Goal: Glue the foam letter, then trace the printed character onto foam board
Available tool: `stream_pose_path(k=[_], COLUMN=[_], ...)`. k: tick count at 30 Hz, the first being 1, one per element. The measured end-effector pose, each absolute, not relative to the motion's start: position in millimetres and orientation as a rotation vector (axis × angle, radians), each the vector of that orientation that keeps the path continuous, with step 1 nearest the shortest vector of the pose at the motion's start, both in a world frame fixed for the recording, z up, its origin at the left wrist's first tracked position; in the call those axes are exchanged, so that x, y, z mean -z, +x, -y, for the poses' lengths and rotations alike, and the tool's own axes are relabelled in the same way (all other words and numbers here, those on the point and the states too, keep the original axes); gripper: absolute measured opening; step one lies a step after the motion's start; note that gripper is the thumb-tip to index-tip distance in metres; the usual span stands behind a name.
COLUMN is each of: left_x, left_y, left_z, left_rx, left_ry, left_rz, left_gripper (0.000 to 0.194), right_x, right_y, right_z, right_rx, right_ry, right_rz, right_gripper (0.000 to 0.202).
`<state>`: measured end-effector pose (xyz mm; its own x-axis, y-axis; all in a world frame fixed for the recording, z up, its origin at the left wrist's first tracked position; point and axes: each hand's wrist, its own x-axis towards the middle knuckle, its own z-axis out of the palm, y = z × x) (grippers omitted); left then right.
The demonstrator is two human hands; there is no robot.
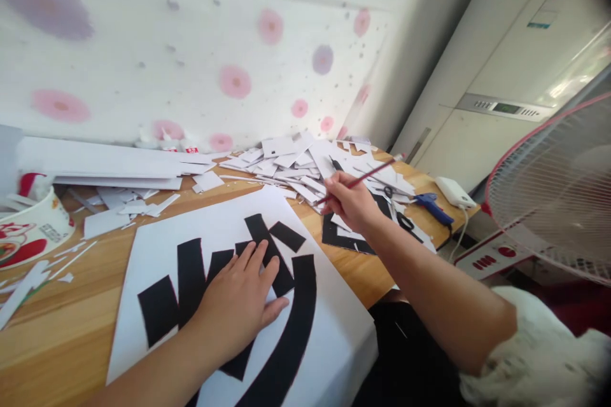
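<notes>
A large white board [334, 318] lies on the wooden table, with several black shapes on it, among them a long curved strip [298, 324]. My left hand [243, 302] rests flat on the black shapes near the middle of the board, fingers spread, hiding parts of them. Above the table, right of the board's far corner, my right hand [351, 200] holds a thin dark red pencil [370, 173], pinched between the fingers and tilted up to the right.
White scraps [281, 162] are heaped at the back. A paper bucket [35, 229] stands left. Scissors [405, 221], a blue glue gun [432, 206] and a white power box [455, 192] lie right, near a fan [558, 184]. White sheets [105, 159] are stacked back left.
</notes>
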<state>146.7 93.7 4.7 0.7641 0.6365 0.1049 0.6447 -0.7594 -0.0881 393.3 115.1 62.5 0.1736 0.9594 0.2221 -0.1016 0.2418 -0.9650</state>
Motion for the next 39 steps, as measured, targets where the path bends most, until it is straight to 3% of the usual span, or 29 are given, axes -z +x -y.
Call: stream_pose_path(k=[6,14,19,26,39], left_x=[-4,1,3,4,3], left_y=[145,145,144,145,147], left_z=[-93,-96,-96,-95,-95], left_rx=[0.096,0.100,0.116,0.194,0.253], left_ry=[-2.837,-2.804,-2.812,-2.851,-2.816], left_rz=[1.001,0.980,0.991,0.974,0.929], left_gripper=[0.054,0.054,0.056,0.054,0.058], right_x=[-15,-29,-14,10,8], right_y=[401,410,378,363,362], right_z=[-66,-62,-80,-84,-83], right_rx=[-0.922,-0.918,-1.014,-0.883,-0.736], right_ry=[-1.079,-1.057,-1.116,-1.332,-1.531], right_rz=[0.925,0.976,1.048,1.160,1.353], right_gripper=[0.027,0.017,0.022,0.029,0.030])
